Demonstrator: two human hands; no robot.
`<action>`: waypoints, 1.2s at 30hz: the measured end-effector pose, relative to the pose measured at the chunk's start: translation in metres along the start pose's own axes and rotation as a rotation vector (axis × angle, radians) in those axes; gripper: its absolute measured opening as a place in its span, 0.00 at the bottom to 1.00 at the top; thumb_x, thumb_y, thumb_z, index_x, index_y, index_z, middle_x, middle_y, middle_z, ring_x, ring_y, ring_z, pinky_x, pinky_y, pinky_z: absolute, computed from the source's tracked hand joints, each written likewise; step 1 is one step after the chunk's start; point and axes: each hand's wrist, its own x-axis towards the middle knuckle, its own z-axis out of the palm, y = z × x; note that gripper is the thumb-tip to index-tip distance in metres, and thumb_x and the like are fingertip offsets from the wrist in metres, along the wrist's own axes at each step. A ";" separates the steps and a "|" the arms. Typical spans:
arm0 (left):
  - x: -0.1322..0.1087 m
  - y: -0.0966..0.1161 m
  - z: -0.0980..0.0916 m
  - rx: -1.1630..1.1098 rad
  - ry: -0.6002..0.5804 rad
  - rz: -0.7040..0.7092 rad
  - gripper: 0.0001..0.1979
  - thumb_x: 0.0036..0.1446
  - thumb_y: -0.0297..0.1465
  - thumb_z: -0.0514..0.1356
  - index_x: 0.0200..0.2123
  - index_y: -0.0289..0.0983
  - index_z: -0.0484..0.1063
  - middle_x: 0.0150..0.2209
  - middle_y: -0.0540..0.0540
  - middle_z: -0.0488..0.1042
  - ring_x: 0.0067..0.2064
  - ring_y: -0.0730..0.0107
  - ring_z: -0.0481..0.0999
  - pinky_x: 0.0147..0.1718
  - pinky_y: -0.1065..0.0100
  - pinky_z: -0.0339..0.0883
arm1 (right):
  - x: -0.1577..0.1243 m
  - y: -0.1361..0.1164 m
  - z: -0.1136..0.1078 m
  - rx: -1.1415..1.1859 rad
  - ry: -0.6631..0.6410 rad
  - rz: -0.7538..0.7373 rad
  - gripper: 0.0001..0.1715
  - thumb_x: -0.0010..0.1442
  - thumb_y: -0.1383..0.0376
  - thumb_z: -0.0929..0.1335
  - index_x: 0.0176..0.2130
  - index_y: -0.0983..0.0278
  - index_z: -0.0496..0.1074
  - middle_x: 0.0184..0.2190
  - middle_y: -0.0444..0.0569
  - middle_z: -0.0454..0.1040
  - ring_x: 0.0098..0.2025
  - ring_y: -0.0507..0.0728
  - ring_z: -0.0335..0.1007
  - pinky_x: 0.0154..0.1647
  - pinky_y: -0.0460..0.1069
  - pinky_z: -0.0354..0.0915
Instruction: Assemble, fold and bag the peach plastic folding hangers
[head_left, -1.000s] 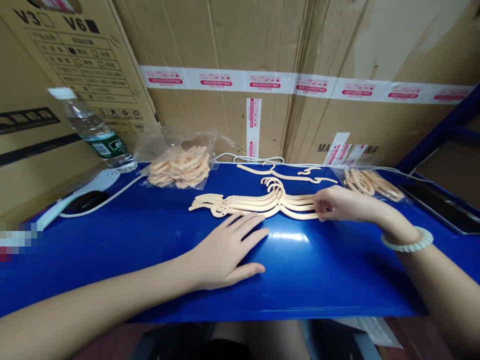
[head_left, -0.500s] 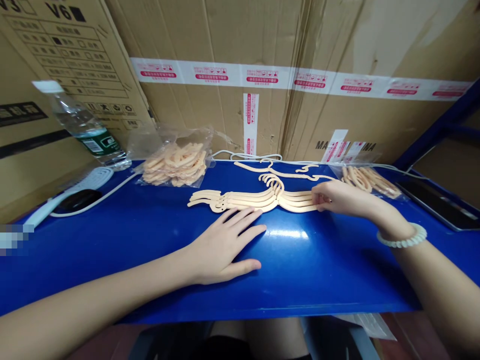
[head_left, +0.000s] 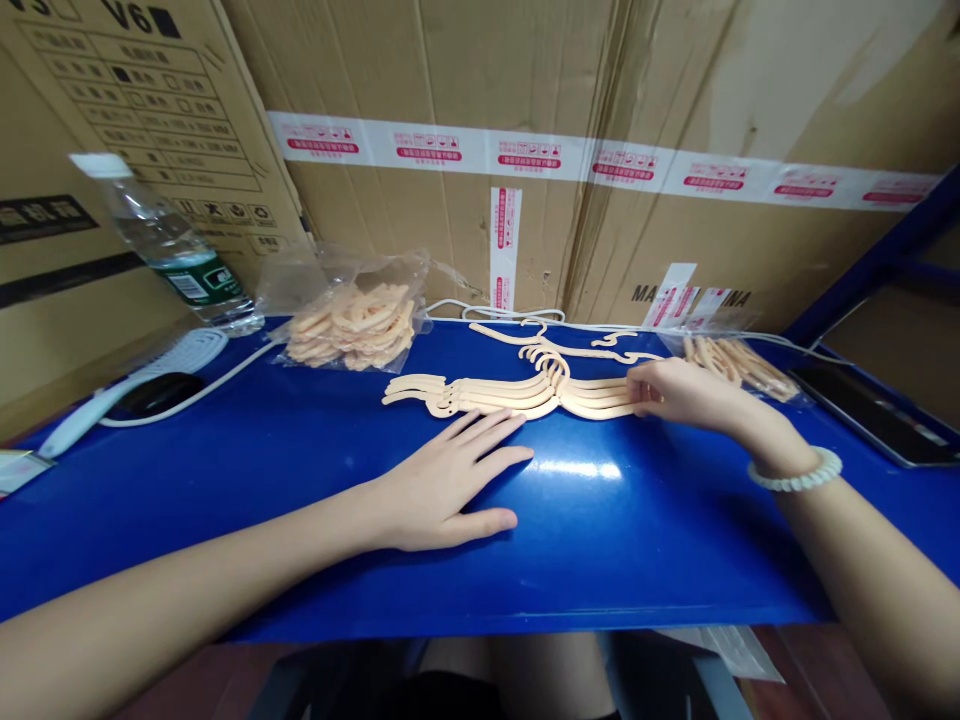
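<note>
Cream plastic clothes hangers, flat and slim, lie in an overlapping row [head_left: 525,394] at mid-desk, on a glossy blue desktop [head_left: 585,570]. Their curved hooks fan out together on the far side; the arms run left and right, nearly parallel.

Left hand [head_left: 446,490]: palm down, fingers and thumb spread, nothing grasped. Its longer fingertips touch, or almost touch, the near edge of the row, left of the hooks.

Right hand [head_left: 694,398]: fingers bent downward, thumb near the index finger, at the right ends of the row. Cannot tell whether the ends are pinched or only touched; the fingers cover them. Pale green beaded bracelet [head_left: 796,474] on the right wrist.

Behind the row: one cream hanger [head_left: 581,351] lying apart, with a small cream hooked piece [head_left: 616,340] just beside it.

Far left: clear plastic bag of cream pieces [head_left: 360,325]; clear water bottle with a green label [head_left: 180,265], tilted in view; pale paddle-shaped hairbrush [head_left: 169,362] beside a black rounded object [head_left: 161,394].

Far right: second clear bag of cream pieces [head_left: 742,368], near a dark flat device [head_left: 862,410]. Brown cardboard [head_left: 420,220] stands behind the desktop.
</note>
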 end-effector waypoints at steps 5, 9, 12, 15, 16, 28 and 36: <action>0.000 0.001 -0.002 0.042 -0.044 -0.012 0.32 0.65 0.48 0.59 0.67 0.40 0.63 0.73 0.34 0.52 0.74 0.42 0.49 0.70 0.40 0.44 | 0.000 0.001 0.001 -0.019 0.000 0.008 0.04 0.55 0.71 0.70 0.30 0.62 0.72 0.30 0.48 0.79 0.32 0.57 0.74 0.30 0.48 0.60; 0.001 0.001 -0.001 0.065 -0.045 -0.007 0.32 0.66 0.48 0.58 0.67 0.40 0.63 0.73 0.34 0.52 0.74 0.43 0.49 0.70 0.42 0.44 | -0.001 0.001 0.002 -0.029 0.001 0.015 0.05 0.56 0.71 0.69 0.29 0.62 0.71 0.30 0.48 0.78 0.31 0.57 0.74 0.30 0.48 0.60; 0.002 0.001 0.000 0.072 -0.033 -0.003 0.31 0.66 0.48 0.57 0.67 0.40 0.63 0.73 0.34 0.53 0.74 0.42 0.50 0.70 0.42 0.44 | -0.001 0.000 0.001 -0.033 -0.007 0.035 0.06 0.56 0.71 0.69 0.29 0.62 0.70 0.29 0.48 0.78 0.31 0.57 0.74 0.30 0.48 0.60; 0.002 0.001 0.001 0.091 -0.032 0.005 0.31 0.66 0.48 0.57 0.67 0.39 0.63 0.73 0.33 0.53 0.74 0.42 0.51 0.70 0.41 0.46 | -0.002 -0.002 0.000 -0.044 -0.009 0.057 0.06 0.56 0.71 0.69 0.29 0.61 0.69 0.29 0.48 0.78 0.31 0.57 0.74 0.29 0.48 0.59; 0.002 0.001 0.001 0.103 -0.032 0.009 0.31 0.67 0.47 0.57 0.66 0.39 0.63 0.72 0.33 0.54 0.73 0.42 0.51 0.70 0.42 0.46 | -0.002 -0.002 0.000 -0.054 -0.009 0.067 0.06 0.56 0.71 0.69 0.29 0.61 0.68 0.29 0.47 0.78 0.31 0.57 0.73 0.29 0.48 0.58; 0.003 0.003 0.002 0.208 0.054 0.093 0.24 0.69 0.43 0.54 0.61 0.35 0.68 0.65 0.34 0.67 0.67 0.46 0.63 0.65 0.45 0.58 | -0.003 -0.004 0.000 -0.025 -0.113 0.070 0.08 0.57 0.68 0.71 0.27 0.62 0.70 0.27 0.45 0.76 0.30 0.55 0.71 0.28 0.48 0.56; 0.003 0.001 0.004 0.185 0.087 0.103 0.22 0.68 0.41 0.56 0.60 0.36 0.68 0.63 0.35 0.70 0.64 0.47 0.67 0.62 0.46 0.63 | -0.004 -0.001 0.001 0.025 -0.138 0.033 0.05 0.56 0.69 0.71 0.28 0.63 0.74 0.27 0.46 0.77 0.29 0.55 0.71 0.29 0.48 0.58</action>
